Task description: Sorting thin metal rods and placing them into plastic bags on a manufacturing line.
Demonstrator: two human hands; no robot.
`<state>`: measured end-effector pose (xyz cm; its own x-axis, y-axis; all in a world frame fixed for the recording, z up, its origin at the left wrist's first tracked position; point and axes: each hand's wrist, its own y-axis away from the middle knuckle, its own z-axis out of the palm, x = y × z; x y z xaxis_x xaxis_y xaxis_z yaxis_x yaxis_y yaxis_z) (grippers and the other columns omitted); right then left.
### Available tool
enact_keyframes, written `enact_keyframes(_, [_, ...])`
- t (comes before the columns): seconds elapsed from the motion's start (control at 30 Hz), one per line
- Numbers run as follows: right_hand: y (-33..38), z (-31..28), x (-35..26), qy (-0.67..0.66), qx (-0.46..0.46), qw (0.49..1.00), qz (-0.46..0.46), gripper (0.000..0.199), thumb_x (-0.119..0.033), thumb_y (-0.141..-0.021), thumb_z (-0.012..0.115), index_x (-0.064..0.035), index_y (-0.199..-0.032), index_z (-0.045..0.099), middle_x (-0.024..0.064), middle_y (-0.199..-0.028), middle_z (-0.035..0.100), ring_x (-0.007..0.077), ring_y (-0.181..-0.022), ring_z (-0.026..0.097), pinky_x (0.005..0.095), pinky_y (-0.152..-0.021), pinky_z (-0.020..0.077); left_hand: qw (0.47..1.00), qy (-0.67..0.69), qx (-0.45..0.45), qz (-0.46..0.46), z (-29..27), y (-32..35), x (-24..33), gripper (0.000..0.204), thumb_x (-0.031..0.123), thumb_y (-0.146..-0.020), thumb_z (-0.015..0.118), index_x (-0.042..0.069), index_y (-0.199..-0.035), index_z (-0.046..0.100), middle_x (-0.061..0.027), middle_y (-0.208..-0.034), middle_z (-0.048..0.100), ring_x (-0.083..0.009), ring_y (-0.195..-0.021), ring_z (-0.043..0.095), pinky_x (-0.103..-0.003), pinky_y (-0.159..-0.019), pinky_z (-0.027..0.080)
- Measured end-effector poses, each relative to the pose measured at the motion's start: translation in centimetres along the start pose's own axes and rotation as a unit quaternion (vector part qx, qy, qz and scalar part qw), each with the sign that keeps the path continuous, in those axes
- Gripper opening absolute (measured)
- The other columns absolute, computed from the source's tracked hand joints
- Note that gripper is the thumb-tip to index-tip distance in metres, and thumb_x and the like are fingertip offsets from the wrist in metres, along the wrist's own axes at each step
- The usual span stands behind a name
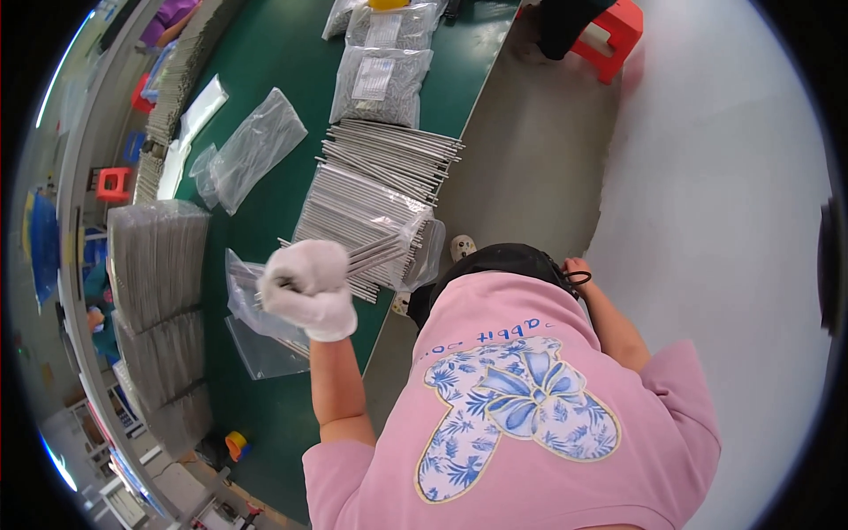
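My left hand, in a white glove, is closed around a bundle of thin metal rods over the green table. The rods stick out to the right, toward a large pile of the same rods, part of it inside a clear plastic bag. Flat clear bags lie under the hand. My right hand, bare with a dark band on the wrist, rests at my dark-trousered knee; its fingers are hidden.
Empty clear bags lie farther back on the table. Grey packets of small parts lie at the far end. Stacks of packed bags line the left edge. A red stool stands on the grey floor.
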<state>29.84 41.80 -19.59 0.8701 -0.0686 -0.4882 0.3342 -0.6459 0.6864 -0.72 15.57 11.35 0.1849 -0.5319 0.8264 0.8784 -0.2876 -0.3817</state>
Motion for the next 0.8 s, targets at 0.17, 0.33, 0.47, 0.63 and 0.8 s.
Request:
enact_keyframes(0.17, [-2.0, 0.0, -1.1, 0.049, -0.020, 0.997, -0.060, 0.028, -0.025, -0.072, 0.042, -0.0011, -0.068, 0.057, 0.0143, -0.066, 0.058, 0.0261, -0.066, 0.056, 0.0359, -0.062, 0.0432, 0.964, -0.184, 0.191, 0.032, -5.7, 2.9, 2.3, 0.041, 0.026, -0.089, 0.039, 0.011, -0.054, 0.027, 0.0018, -0.046, 0.024, -0.0068, -0.036, 0.021, -0.024, -0.035, 0.014])
enact_keyframes(0.33, [-4.2, -0.1, -3.0, 0.186, 0.006, 0.979, -0.086, 0.028, -0.022, -0.069, 0.046, 0.0004, -0.078, 0.060, 0.0192, -0.079, 0.060, 0.0313, -0.079, 0.058, 0.0372, -0.070, 0.0436, 0.911, -0.203, 0.359, 0.007, -9.8, 7.5, 0.4, 0.040, 0.027, -0.091, 0.039, 0.012, -0.056, 0.029, 0.0031, -0.049, 0.028, -0.0046, -0.039, 0.024, -0.022, -0.036, 0.017])
enact_keyframes(0.47, [-3.5, -0.2, -9.5, 0.266, -0.062, 0.954, -0.119, 0.025, -0.022, -0.067, 0.055, -0.0048, -0.083, 0.063, 0.0163, -0.085, 0.061, 0.0312, -0.086, 0.057, 0.0363, -0.073, 0.0442, 0.892, -0.256, 0.371, 0.030, -10.7, 9.2, -1.1, 0.042, 0.032, -0.092, 0.037, 0.012, -0.056, 0.028, 0.0037, -0.049, 0.027, -0.0055, -0.040, 0.023, -0.023, -0.038, 0.020])
enact_keyframes(0.63, [0.2, 0.9, -17.6, 0.358, -0.032, 0.878, -0.315, 0.017, -0.019, -0.070, 0.057, -0.0077, -0.081, 0.064, 0.0116, -0.076, 0.059, 0.0259, -0.075, 0.057, 0.0345, -0.067, 0.0445, 0.894, -0.309, 0.324, 0.012, -12.0, 10.8, -0.6, 0.018, 0.017, -0.089, 0.045, 0.006, -0.075, 0.045, 0.0012, -0.058, 0.040, -0.0063, -0.047, 0.040, -0.021, -0.046, 0.037])
enact_keyframes(0.8, [2.8, 2.9, -23.4, 0.357, -0.031, 0.840, -0.409, 0.015, -0.019, -0.075, 0.057, -0.0105, -0.084, 0.064, 0.0091, -0.076, 0.054, 0.0272, -0.074, 0.055, 0.0351, -0.067, 0.0441, 0.892, -0.302, 0.313, -0.121, -12.9, 11.6, 0.4, 0.016, 0.018, -0.086, 0.052, 0.003, -0.080, 0.052, -0.0015, -0.066, 0.058, -0.0065, -0.061, 0.052, -0.020, -0.059, 0.042])
